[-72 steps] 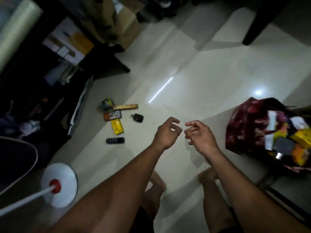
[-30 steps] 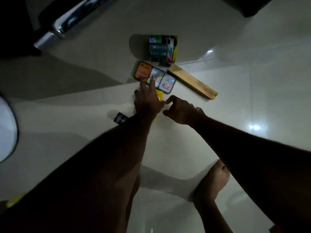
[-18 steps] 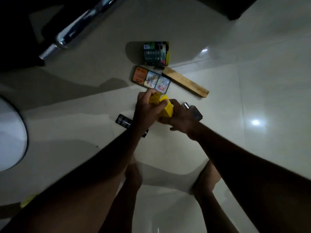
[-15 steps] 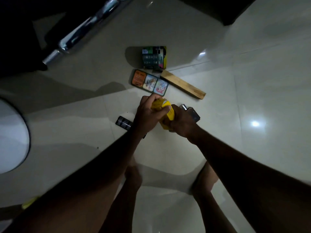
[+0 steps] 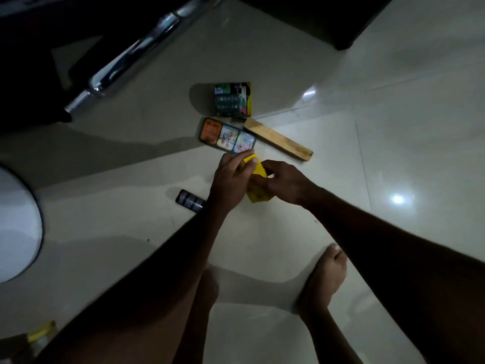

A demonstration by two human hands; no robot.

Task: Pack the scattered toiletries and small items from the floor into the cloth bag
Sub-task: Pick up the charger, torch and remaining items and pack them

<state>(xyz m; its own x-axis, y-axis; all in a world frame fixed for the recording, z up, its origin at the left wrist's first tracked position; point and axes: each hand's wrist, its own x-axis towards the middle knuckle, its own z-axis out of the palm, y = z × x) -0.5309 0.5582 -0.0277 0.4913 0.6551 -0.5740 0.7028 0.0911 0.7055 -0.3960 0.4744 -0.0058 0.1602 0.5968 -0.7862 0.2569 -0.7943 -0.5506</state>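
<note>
My left hand [image 5: 231,177] and right hand [image 5: 286,183] both grip the flat yellow packet [image 5: 258,183], centre frame. Left on the floor: patterned box [image 5: 233,99] at 12, picture tin [image 5: 227,136], wooden block [image 5: 278,140], black tube [image 5: 190,201] at 9. Bag unseen; packing looks unfinished.

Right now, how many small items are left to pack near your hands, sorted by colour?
Yellow: 1, the yellow pack, held by the left hand and the right hand
Black: 1, the black tube
Multicoloured: 2, the printed box and the flat tin
Wood: 1, the wooden block
Total: 5
</note>
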